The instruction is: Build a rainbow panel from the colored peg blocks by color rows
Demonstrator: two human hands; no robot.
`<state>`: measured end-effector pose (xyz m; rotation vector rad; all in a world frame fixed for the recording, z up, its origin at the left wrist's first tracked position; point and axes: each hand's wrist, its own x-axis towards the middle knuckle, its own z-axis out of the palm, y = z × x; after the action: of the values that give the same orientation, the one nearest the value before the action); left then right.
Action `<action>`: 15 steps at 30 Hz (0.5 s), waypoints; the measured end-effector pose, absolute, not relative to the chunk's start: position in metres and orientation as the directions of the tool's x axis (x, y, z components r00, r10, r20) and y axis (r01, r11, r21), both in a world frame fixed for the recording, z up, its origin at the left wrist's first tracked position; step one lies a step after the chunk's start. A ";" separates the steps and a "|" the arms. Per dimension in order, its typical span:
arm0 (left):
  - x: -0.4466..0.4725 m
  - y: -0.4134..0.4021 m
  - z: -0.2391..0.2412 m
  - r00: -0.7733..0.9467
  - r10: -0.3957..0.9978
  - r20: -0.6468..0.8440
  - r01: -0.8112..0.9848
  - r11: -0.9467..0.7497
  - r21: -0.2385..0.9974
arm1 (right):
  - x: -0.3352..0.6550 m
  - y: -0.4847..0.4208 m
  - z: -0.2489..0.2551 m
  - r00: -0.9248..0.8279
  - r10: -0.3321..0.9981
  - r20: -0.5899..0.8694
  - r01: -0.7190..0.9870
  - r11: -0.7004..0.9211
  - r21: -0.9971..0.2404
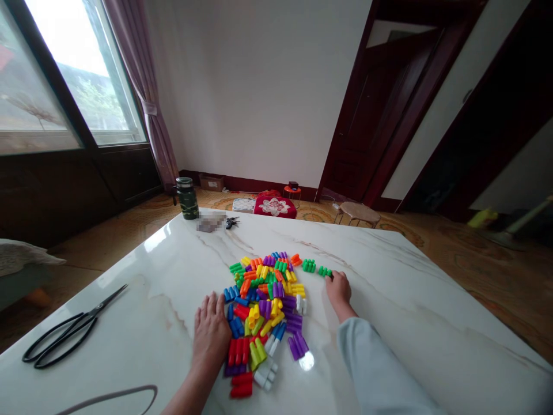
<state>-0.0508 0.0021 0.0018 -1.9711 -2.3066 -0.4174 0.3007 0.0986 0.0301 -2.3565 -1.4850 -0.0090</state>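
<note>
A heap of plastic building blocks (265,291) in several colours lies on the white marbled table (173,271). My left hand (211,331) rests flat along the heap's left side, fingers stretched out, near the blue blocks (231,294) and red blocks (238,351). To the right of the heap, my right hand (339,290) has its fingers closed at the near end of a green block (324,271); the fingertips are partly hidden. Another green block (309,266) lies just left of it. A purple block (298,346) sits slightly apart at the heap's near right.
Black-handled scissors (71,337) lie on the left of the table. A camouflage flask (187,199), a blurred item (211,221) and keys (232,222) stand along the far left edge. A grey cord (116,395) curves at the near left. Beyond the table is a stool (358,212).
</note>
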 end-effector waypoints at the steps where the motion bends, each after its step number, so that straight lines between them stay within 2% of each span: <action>1: -0.051 0.002 0.001 -0.169 0.956 0.239 0.979 0.135 0.153 | 0.302 0.103 0.033 0.469 0.867 0.170 0.867 -0.416 -0.274; 5: -0.052 0.003 -0.003 -0.165 0.951 0.261 0.983 0.137 0.122 | 0.300 0.120 0.040 0.495 0.862 0.112 0.855 -0.460 -0.239; 15: -0.055 0.003 -0.008 -0.141 0.950 0.279 0.989 0.127 0.069 | 0.293 0.128 0.036 0.474 0.874 0.102 0.867 -0.443 -0.229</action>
<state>-0.0547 0.0032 -0.0081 -1.9399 -2.2267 -0.3558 0.2931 0.1285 0.0365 -2.4744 -1.4926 0.0454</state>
